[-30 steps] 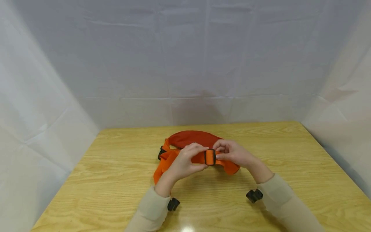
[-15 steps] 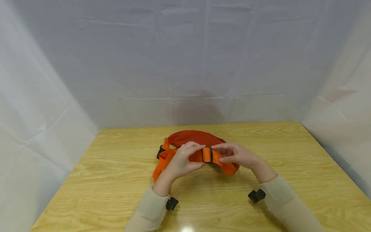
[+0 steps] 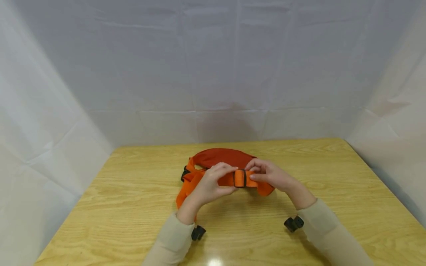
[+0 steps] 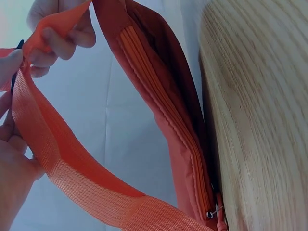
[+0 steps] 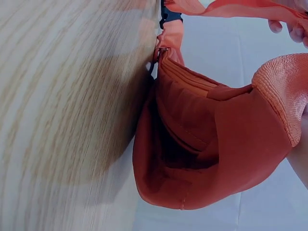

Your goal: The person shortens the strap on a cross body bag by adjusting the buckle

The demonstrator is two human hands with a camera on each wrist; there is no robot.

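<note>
A red waist bag (image 3: 223,157) lies on the table, its long orange strap (image 4: 91,192) raised in front of it. My left hand (image 3: 211,186) grips the black strap slider (image 3: 240,178) by its top and bottom edges, between fingers and thumb. Just right of the slider, my right hand (image 3: 270,176) pinches the orange webbing, its other fingers curled behind. The left wrist view shows the bag's orange zipper (image 4: 163,91), and the right wrist view shows the bag's folded end (image 5: 250,139). A black side-release buckle (image 5: 171,16) sits at the bag's left end.
The wooden table (image 3: 133,199) extends on all sides of the bag. White sheeting (image 3: 213,74) stands behind the table and along both sides. A black wrist camera (image 3: 198,232) is strapped at the left sleeve, another black camera (image 3: 294,224) at the right.
My right hand loosened and spread its fingers along the strap half a second ago, then drew them together again by the slider. The slider shifted slightly left, then back right.
</note>
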